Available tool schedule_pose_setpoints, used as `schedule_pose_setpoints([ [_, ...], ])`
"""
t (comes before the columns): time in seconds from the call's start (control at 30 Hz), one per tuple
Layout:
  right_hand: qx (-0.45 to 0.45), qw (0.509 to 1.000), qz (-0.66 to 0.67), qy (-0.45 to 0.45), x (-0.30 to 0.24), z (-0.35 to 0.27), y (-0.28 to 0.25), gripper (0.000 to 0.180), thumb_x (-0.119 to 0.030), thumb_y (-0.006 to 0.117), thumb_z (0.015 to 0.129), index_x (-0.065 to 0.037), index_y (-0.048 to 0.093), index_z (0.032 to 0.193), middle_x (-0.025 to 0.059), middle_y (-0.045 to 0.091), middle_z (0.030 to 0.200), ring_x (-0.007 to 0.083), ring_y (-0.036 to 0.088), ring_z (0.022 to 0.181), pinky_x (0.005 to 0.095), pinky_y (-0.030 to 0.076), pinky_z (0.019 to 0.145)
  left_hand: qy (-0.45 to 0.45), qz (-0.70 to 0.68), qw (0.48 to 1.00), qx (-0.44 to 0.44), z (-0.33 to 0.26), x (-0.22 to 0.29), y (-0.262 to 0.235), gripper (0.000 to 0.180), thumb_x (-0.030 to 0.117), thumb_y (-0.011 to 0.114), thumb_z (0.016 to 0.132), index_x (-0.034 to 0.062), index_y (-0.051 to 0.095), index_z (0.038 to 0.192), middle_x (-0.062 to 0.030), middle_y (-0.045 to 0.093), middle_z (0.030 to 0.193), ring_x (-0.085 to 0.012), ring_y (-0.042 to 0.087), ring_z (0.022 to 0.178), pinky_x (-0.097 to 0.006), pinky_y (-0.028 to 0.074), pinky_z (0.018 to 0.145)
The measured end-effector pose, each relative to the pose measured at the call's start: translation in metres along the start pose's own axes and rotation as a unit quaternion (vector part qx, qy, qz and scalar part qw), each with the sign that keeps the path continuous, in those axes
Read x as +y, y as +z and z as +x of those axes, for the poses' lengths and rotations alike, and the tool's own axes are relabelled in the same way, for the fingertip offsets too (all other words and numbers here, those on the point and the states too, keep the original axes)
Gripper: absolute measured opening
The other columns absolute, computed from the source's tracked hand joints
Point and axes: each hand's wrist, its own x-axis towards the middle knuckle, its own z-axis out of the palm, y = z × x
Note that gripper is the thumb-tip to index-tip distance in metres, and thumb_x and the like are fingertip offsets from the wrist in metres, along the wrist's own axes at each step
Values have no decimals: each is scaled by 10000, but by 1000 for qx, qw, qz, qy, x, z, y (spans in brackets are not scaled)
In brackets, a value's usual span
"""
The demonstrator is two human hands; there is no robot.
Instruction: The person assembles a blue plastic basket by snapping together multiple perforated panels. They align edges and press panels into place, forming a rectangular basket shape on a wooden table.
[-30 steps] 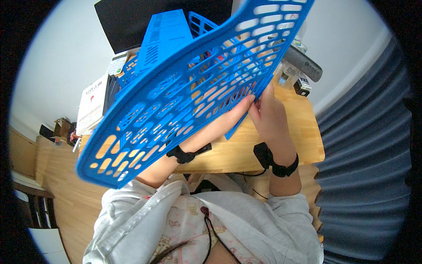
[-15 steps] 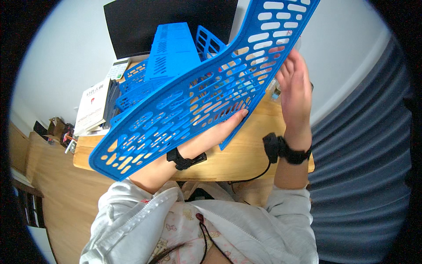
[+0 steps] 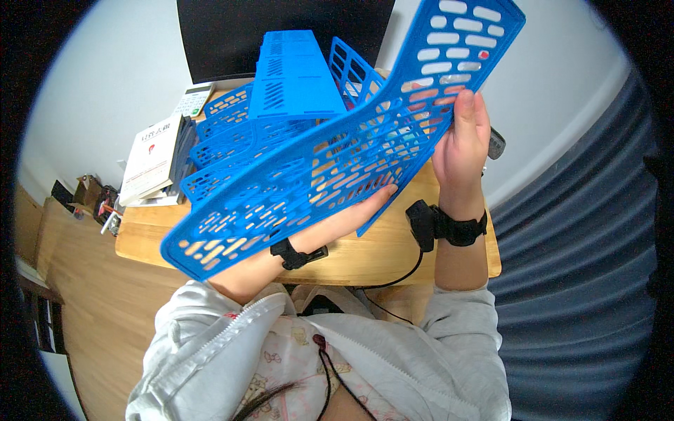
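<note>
Holding the blue slotted panel (image 3: 312, 165) aslant above the counter (image 3: 154, 238), the left hand (image 3: 354, 214) has its thumb closed along the lower edge, its other fingers mostly hidden; the right hand (image 3: 463, 144) is half curled at the right edge, some fingers showing through the slots from behind, though how firmly they grip cannot be told. The panel looks like thin moulded plastic: probably light, fairly stiff but springy, smooth enough to slip, weakest at its narrow ribs. The solid border should give a surer hold than the slots. Blue rack parts (image 3: 298, 77) crowd its far side, with books (image 3: 151, 158) to the left; more open room seems to lie rightward, before the dark curtain (image 3: 562, 302).
</note>
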Motion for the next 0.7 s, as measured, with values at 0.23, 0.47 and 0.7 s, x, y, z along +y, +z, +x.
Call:
schedule_pose_setpoints([
  [0.23, 0, 998, -40, 49, 8, -26, -13, 325, -224, 419, 946, 25, 435, 1154, 165, 524, 1152, 223, 547, 1012, 350, 451, 884, -26, 41, 999, -8, -13, -15, 0, 427, 324, 450, 920, 99, 427, 1282, -90, 466, 1297, -230, 466, 1151, -325, 382, 955],
  [0.47, 77, 994, 0, 82, 15, -39, -5, 290, -222, 522, 904, -6, 517, 1097, 45, 567, 962, 114, 535, 875, 258, 428, 809, -27, -120, 992, 27, -23, -30, 1, 277, 160, 630, 827, 57, 558, 1074, -49, 599, 992, -159, 553, 917, -285, 454, 819],
  [0.7, 33, 996, -14, 87, 12, -37, -7, 280, -199, 491, 917, -3, 501, 1117, 69, 549, 1093, 138, 519, 971, 290, 413, 860, 97, -58, 983, -145, -109, -17, -106, 794, 188, 784, 654, 51, 365, 1314, -140, 377, 1344, -256, 372, 1231, -399, 338, 998],
])
